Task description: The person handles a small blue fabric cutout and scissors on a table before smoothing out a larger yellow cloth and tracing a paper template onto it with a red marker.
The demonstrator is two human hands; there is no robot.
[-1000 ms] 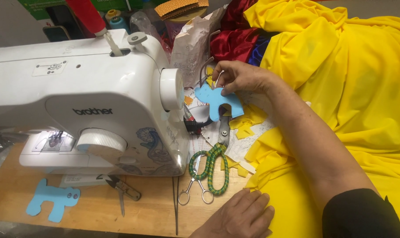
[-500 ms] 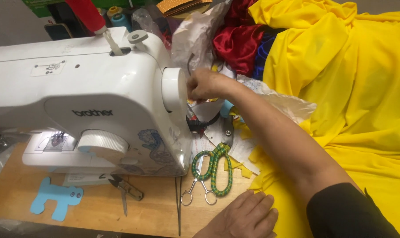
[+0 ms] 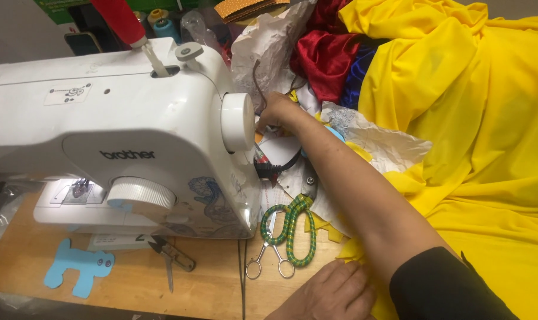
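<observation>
My right hand (image 3: 279, 112) reaches up to the right end of the white sewing machine (image 3: 120, 136), just behind its round handwheel (image 3: 238, 121). Its fingers are curled and partly hidden by the wheel, so I cannot tell whether they hold anything. A thin dark cord (image 3: 255, 80) curls up beside that hand. My left hand (image 3: 331, 291) lies flat at the table's near edge, on the rim of the yellow fabric (image 3: 476, 136), holding nothing. Scissors with green-wrapped handles (image 3: 286, 228) lie between my two hands.
A blue felt animal cutout (image 3: 76, 268) and small thread snips (image 3: 171, 255) lie on the wooden table (image 3: 209, 284) in front of the machine. Crumpled white paper (image 3: 269, 44), red cloth (image 3: 325, 56) and thread spools (image 3: 162, 24) crowd the back.
My right hand left the blue cutout by the scissors and moved up and left to the machine's handwheel side. My left hand stayed at the near edge.
</observation>
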